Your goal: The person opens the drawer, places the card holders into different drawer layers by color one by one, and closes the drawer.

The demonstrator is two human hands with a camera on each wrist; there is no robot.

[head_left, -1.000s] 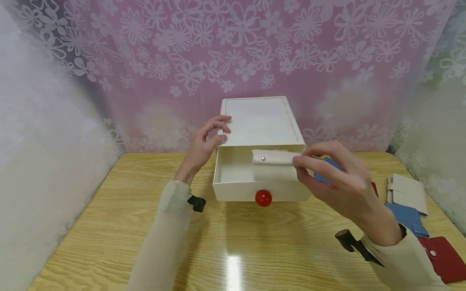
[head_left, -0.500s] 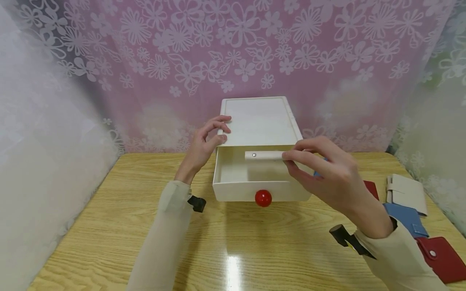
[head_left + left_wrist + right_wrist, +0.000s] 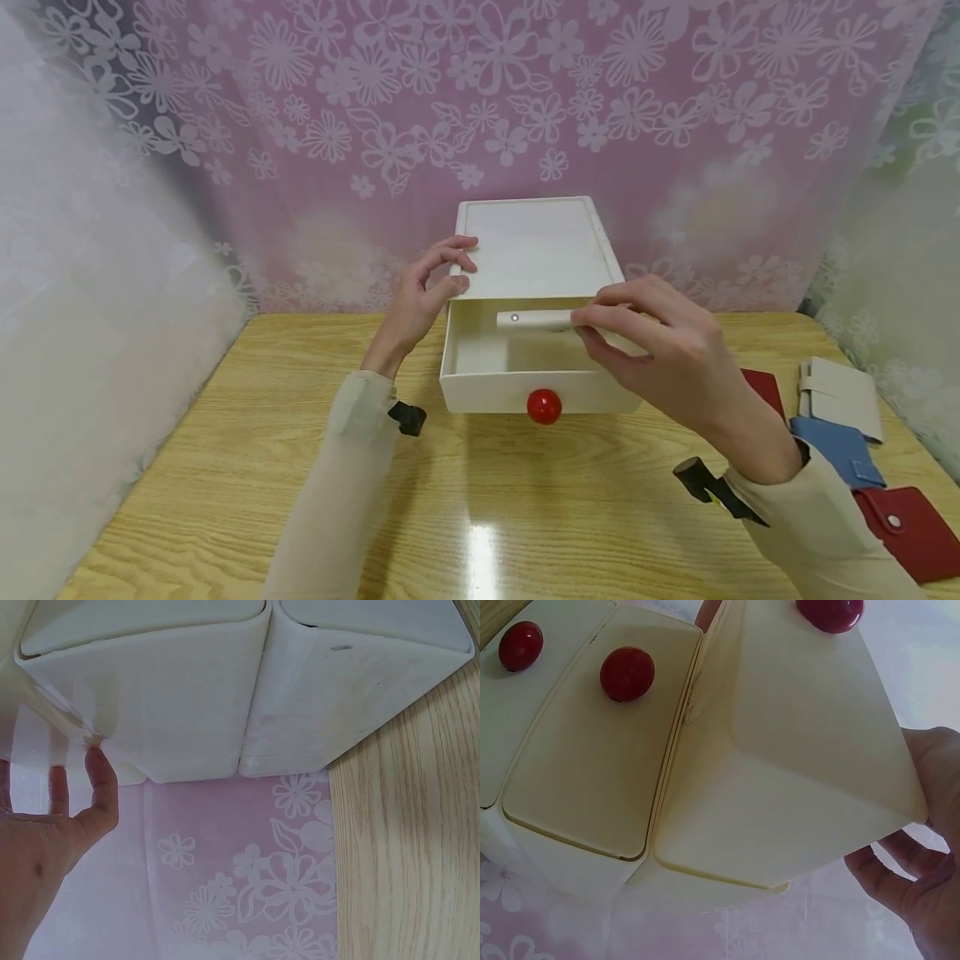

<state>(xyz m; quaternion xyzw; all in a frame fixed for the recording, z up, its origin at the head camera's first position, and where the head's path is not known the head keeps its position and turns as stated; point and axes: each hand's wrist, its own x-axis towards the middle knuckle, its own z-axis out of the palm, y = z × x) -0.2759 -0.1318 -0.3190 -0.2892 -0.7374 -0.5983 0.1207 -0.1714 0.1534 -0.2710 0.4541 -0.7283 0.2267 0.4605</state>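
A white cabinet [image 3: 536, 250] has its top drawer [image 3: 480, 393] pulled out, with a red round knob [image 3: 544, 407] on the front. Over this drawer my right hand [image 3: 667, 354] pinches the right end of a thin off-white wallet [image 3: 528, 320] with a metal snap, seen edge-on. My left hand [image 3: 416, 300] rests its fingers and thumb on the cabinet's upper left edge. In the left wrist view, fingertips of the left hand [image 3: 45, 847] touch the white side. The right wrist view has the right hand [image 3: 930, 885] beside the drawer [image 3: 802, 772]; the wallet is hidden there.
At the right of the wooden table [image 3: 562, 517] lie a cream wallet [image 3: 843, 400], a blue wallet [image 3: 840, 450] and a red wallet [image 3: 907, 533]. Another red item [image 3: 763, 390] is partly behind the right wrist. Below the pulled-out drawer are closed drawers [image 3: 592, 750] with red knobs. A floral curtain hangs behind.
My right hand has moved left with the white wallet, further over the drawer, and the wallet has turned from showing its flap to edge-on. The left hand stays on the cabinet.
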